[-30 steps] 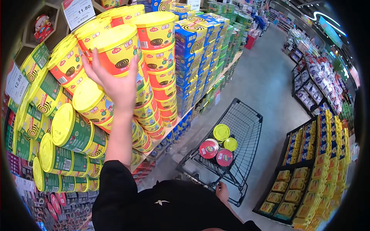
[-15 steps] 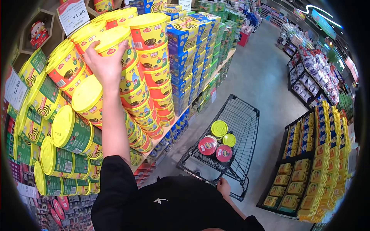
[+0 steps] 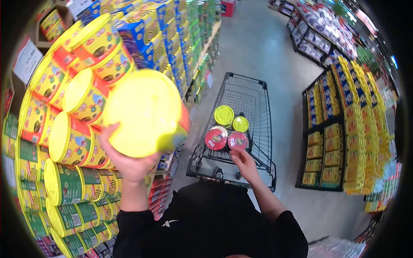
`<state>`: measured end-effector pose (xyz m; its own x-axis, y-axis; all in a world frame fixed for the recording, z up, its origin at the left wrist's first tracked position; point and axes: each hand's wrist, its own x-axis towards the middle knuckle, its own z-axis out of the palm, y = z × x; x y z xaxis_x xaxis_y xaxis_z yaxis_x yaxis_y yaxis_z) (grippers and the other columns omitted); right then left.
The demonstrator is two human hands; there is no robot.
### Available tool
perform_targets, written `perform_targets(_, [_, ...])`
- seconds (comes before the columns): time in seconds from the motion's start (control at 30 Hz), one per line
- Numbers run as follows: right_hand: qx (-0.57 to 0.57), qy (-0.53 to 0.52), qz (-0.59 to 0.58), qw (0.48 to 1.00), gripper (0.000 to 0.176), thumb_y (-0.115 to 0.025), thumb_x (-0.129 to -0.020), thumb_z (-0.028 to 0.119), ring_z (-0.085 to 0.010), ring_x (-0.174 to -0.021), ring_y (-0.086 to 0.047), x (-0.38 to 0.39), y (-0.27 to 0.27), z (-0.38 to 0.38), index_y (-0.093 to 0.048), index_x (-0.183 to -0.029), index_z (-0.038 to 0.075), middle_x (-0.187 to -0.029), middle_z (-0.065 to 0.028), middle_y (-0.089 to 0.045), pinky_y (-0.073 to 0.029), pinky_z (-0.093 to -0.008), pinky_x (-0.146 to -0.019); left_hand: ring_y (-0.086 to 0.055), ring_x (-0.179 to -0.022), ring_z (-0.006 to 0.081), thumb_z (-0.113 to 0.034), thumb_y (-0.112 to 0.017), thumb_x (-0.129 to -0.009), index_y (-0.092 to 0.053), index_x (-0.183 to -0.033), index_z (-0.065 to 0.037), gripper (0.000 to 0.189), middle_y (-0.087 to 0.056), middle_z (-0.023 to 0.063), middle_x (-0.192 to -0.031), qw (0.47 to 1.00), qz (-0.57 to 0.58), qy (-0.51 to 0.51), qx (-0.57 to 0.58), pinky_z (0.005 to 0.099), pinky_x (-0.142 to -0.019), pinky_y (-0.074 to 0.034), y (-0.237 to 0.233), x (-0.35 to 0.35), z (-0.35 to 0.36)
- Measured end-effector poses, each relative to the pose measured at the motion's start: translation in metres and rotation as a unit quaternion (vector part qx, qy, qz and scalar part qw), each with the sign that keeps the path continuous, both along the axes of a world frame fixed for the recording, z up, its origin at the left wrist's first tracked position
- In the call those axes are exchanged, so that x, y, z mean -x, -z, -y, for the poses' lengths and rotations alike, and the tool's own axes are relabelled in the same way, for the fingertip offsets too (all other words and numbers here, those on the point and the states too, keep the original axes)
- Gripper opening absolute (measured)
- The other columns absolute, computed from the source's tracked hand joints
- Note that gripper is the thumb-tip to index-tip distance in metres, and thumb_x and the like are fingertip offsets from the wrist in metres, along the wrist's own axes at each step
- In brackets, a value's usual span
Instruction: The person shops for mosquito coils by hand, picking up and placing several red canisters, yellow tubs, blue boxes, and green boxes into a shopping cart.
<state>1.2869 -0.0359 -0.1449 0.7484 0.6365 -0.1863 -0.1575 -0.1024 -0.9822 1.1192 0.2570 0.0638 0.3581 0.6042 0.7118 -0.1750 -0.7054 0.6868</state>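
My left hand (image 3: pixel 131 165) grips a tub of mosquito coils (image 3: pixel 144 112) by its edge, in front of the stacked shelf. Its bright yellow lid faces me, blurred and washed out by glare. Beside the shopping cart's (image 3: pixel 267 129) near end, my right hand (image 3: pixel 244 165) is off the handle with its fingers loosely apart, close to a pink-lidded container (image 3: pixel 237 141). Inside the cart are another pink-lidded container (image 3: pixel 216 138), a larger yellow-lidded container (image 3: pixel 223 115) and a smaller yellow-lidded one (image 3: pixel 240 124).
Tiers of yellow-and-red tubs (image 3: pixel 77 142) and green-and-yellow tubs (image 3: pixel 64 185) fill the left shelf, with blue boxes (image 3: pixel 148 34) behind them. Across the aisle floor (image 3: pixel 254 56) stands a rack of yellow packs (image 3: pixel 333 157). A display of white packs (image 3: pixel 318 30) is farther off.
My left hand has lifted the tub off its stack and brought it nearer and lower. My right hand has left the cart handle and moved up toward the containers. The view has turned.
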Motion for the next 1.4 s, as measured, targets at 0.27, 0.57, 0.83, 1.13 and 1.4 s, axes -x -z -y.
perform_targets(0.27, [-0.174, -0.152, -0.313, 0.921, 0.061, -0.053, -0.105, 0.032, -0.0225, -0.129, -0.056, -0.010, -0.088, -0.010, -0.029, -0.155, 0.007, -0.147, -0.0102, -0.049, -0.055, -0.0380, -0.097, -0.044, -0.134, 0.0476, -0.025, -0.097, -0.062, -0.041, -0.134, -0.018, 0.091, -0.035, 0.0317, -0.147, 0.946, -0.090, 0.309, -0.044, 0.0581, -0.106, -0.043, 0.116, -0.040, 0.071])
perform_targets(0.57, [-0.120, -0.073, -0.427, 0.893, 0.050, -0.060, -0.101, 0.019, -0.0235, -0.117, -0.065, -0.038, -0.046, 0.020, -0.044, -0.144, 0.000, -0.133, -0.0128, -0.062, -0.056, -0.0404, -0.099, -0.030, -0.142, 0.0546, -0.035, -0.098, -0.059, -0.032, -0.144, -0.013, 0.110, -0.019, 0.0367, -0.155, 0.904, -0.228, 0.341, -0.119, 0.0604, -0.113, -0.034, 0.159, -0.067, 0.090])
perform_targets(0.83, [-0.115, 0.118, -0.315, 0.935, 0.048, -0.065, -0.098, 0.021, -0.0276, -0.115, -0.066, -0.152, 0.041, 0.032, -0.048, -0.137, -0.002, -0.129, -0.0151, -0.061, -0.061, -0.0428, -0.091, -0.023, -0.147, 0.0476, -0.040, -0.079, -0.083, -0.028, -0.154, -0.001, 0.096, -0.018, 0.0328, -0.158, 0.876, -0.464, 0.134, -0.012, 0.0527, -0.119, -0.025, 0.242, -0.062, 0.078])
perform_targets(1.13, [-0.113, 0.226, -0.289, 0.923, 0.043, -0.064, -0.099, 0.028, -0.0329, -0.110, -0.063, -0.279, 0.196, 0.018, -0.053, -0.131, 0.001, -0.125, -0.0156, -0.060, -0.055, -0.0486, -0.093, -0.048, -0.127, 0.0483, -0.040, -0.072, -0.087, -0.039, -0.147, 0.002, 0.080, -0.045, 0.0327, -0.141, 0.805, -0.593, -0.002, -0.009, 0.0527, -0.106, -0.040, 0.334, -0.039, 0.087])
perform_targets(1.4, [-0.070, 0.243, -0.339, 0.906, 0.037, -0.066, -0.097, 0.023, -0.0218, -0.096, -0.057, -0.307, 0.339, 0.002, -0.056, -0.131, 0.013, -0.107, -0.0047, -0.058, -0.055, -0.0422, -0.085, -0.059, -0.113, 0.0428, -0.039, -0.071, -0.086, -0.045, -0.143, 0.002, 0.075, -0.058, 0.0255, -0.128, 0.790, -0.610, -0.054, -0.023, 0.0489, -0.093, -0.048, 0.329, -0.051, 0.093])
